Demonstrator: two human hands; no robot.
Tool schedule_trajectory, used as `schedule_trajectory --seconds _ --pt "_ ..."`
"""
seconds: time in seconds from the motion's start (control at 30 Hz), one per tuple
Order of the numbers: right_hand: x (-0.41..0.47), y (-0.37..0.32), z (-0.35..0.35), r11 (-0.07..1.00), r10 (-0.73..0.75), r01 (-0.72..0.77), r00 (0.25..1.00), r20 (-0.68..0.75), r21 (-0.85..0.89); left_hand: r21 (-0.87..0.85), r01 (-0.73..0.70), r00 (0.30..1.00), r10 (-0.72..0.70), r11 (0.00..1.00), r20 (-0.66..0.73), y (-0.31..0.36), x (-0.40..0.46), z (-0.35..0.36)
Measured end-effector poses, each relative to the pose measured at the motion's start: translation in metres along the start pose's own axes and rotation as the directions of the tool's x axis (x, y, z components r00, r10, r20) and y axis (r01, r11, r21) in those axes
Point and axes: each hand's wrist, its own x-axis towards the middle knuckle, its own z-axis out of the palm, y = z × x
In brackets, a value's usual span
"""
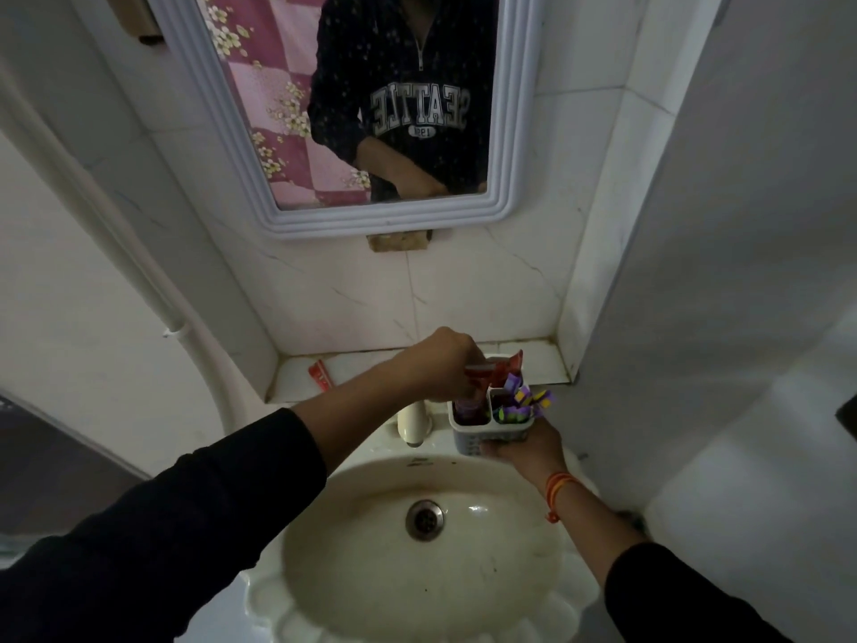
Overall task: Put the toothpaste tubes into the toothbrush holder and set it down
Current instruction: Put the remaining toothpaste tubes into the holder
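Note:
My right hand (524, 450) holds a white plastic toothbrush holder (487, 431) from below, above the sink's back right rim. Purple and yellow packets (524, 401) stick out of its right compartment. My left hand (445, 364) is closed on a red toothpaste tube (470, 396) that stands in the holder's left compartment. A second red tube (508, 366) rises from the holder behind it. Another red and white tube (321, 374) lies flat on the tiled ledge, to the left of my left hand.
A cream washbasin (352, 549) with a metal drain (424, 519) lies below the hands. The cream tap (412, 424) stands just left of the holder. A tiled ledge (542, 359) runs behind, under a white-framed mirror (519, 146). A wall closes in at the right.

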Motion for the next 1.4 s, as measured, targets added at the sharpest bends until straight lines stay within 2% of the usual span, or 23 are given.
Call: schedule_trajectory --seconds 0.1,0.37,0.57,0.6,0.67,0.73,0.8,0.83,0.97,1.07,1.13,1.23,1.3,1.33,1.37,1.4 --pt "0.001 0.003 0.000 1.000 0.003 -0.003 1.000 -0.015 0.001 0.080 0.021 1.000 -0.021 0.997 -0.001 -0.004 0.001 0.013" --pt "0.003 0.005 0.002 1.000 0.010 -0.010 1.000 -0.028 -0.011 0.136 0.076 0.997 -0.073 0.988 -0.028 0.005 0.006 0.017" --pt "0.003 0.005 0.002 1.000 -0.005 0.005 1.000 -0.028 -0.010 0.147 0.058 0.997 -0.065 0.987 0.044 0.000 0.006 0.019" --pt "0.003 0.005 0.002 1.000 -0.015 0.014 0.999 -0.034 -0.018 0.114 0.056 0.996 -0.064 0.992 0.063 -0.005 0.006 0.015" --pt "0.003 0.004 0.002 1.000 -0.016 0.016 0.999 -0.038 -0.012 -0.093 0.085 0.994 -0.079 0.992 0.071 -0.023 0.006 0.002" --pt "0.003 0.003 0.003 1.000 -0.027 0.027 0.999 -0.033 -0.013 -0.344 0.126 0.987 -0.152 0.930 -0.048 -0.047 0.002 -0.014" --pt "0.004 0.004 0.004 1.000 -0.022 0.022 0.999 -0.030 -0.022 -0.484 0.181 0.929 -0.311 0.856 -0.202 -0.078 0.000 -0.016" --pt "0.005 0.006 0.004 1.000 -0.011 0.010 1.000 -0.028 -0.015 -0.509 0.239 0.896 -0.390 0.827 -0.212 -0.095 0.001 -0.011" --pt "0.006 0.008 0.003 0.999 0.002 -0.002 1.000 -0.003 -0.032 -0.453 0.542 0.786 -0.618 0.708 -0.025 -0.153 0.006 0.030" --pt "0.006 0.008 0.003 1.000 -0.009 0.009 1.000 -0.018 -0.018 -0.288 0.662 0.722 -0.692 0.692 -0.003 -0.183 0.007 0.066" --pt "0.007 0.008 0.004 1.000 -0.012 0.012 1.000 -0.012 -0.009 -0.250 0.710 0.683 -0.730 0.658 0.019 -0.198 0.009 0.090" --pt "0.008 0.008 0.004 1.000 -0.023 0.023 1.000 -0.011 0.011 -0.403 0.742 0.596 -0.803 0.536 0.029 -0.205 0.008 0.110" --pt "0.008 0.009 0.004 1.000 -0.029 0.029 1.000 0.002 -0.003 -0.467 0.725 0.555 -0.831 0.506 -0.039 -0.208 0.011 0.112" --pt "0.008 0.009 0.004 1.000 -0.025 0.025 1.000 0.006 -0.001 -0.502 0.704 0.560 -0.827 0.502 -0.041 -0.208 0.013 0.113" --pt "0.008 0.009 0.003 1.000 -0.023 0.023 1.000 0.002 -0.003 -0.612 0.675 0.533 -0.846 0.413 0.017 -0.208 0.016 0.111" --pt "0.008 0.008 0.003 1.000 -0.019 0.019 1.000 -0.001 -0.004 -0.747 0.611 0.511 -0.852 0.263 0.118 -0.208 0.020 0.110"
